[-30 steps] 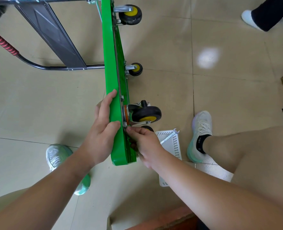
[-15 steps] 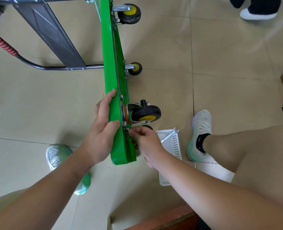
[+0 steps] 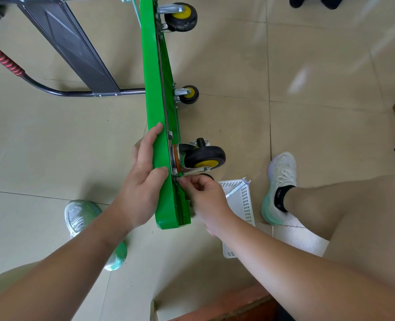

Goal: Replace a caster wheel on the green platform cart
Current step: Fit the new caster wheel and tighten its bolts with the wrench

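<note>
The green platform cart (image 3: 156, 93) stands on its edge, running away from me down the middle of the view. My left hand (image 3: 143, 179) grips its near end, fingers along the top face and thumb over the edge. A black caster wheel with a yellow hub (image 3: 203, 157) sits against the underside on a metal bracket. Just below that bracket my right hand (image 3: 203, 195) pinches a small fastener (image 3: 177, 179) at the mounting plate. Two more casters (image 3: 180, 17) (image 3: 188, 95) stick out farther along the cart.
A white perforated basket (image 3: 246, 205) with a wrench (image 3: 238, 187) in it lies on the tiled floor by my right foot (image 3: 278, 188). The cart's black handle frame (image 3: 71, 52) lies at the upper left. Another person's dark shoes (image 3: 314, 1) are at the top right.
My right hand's fingertips have shifted slightly up at the fastener. The person at the top right has moved left. The cart and my left hand have stayed put.
</note>
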### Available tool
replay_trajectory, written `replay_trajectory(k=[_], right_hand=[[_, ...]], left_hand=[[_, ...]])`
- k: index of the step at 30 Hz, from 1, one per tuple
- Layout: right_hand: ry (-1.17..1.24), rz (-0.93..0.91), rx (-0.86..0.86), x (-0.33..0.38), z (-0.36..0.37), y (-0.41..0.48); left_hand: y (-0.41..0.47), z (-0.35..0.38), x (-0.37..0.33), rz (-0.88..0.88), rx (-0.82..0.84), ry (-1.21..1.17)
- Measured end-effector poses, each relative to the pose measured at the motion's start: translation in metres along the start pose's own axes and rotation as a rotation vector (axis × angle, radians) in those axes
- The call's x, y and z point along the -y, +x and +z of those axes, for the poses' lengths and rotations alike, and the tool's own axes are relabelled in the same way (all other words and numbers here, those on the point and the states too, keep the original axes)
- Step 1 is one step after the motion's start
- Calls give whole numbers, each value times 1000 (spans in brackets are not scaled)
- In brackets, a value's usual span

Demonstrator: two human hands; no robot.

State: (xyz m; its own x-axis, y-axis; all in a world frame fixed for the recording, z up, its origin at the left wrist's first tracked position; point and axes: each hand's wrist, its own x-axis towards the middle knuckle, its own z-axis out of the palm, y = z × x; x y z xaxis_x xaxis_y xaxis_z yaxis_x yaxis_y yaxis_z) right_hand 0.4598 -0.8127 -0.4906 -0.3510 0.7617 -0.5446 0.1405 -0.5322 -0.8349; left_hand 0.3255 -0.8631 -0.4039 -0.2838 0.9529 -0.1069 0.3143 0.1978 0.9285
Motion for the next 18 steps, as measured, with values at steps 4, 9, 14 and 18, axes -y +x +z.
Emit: replay_trajectory(k=[4, 9, 14, 18], right_hand=[[45, -11, 21, -3, -1, 1], [-39, -35, 12, 2, -3, -3], [-68, -140, -1, -4, -5, 0], [-85, -148, 32, -1, -5, 2]], left_hand=[[0, 0, -1, 0, -1, 0], [0, 0, 0, 2, -2, -3], [-1, 0, 0, 16, -2, 0], [-1, 0, 0, 12, 0, -1]])
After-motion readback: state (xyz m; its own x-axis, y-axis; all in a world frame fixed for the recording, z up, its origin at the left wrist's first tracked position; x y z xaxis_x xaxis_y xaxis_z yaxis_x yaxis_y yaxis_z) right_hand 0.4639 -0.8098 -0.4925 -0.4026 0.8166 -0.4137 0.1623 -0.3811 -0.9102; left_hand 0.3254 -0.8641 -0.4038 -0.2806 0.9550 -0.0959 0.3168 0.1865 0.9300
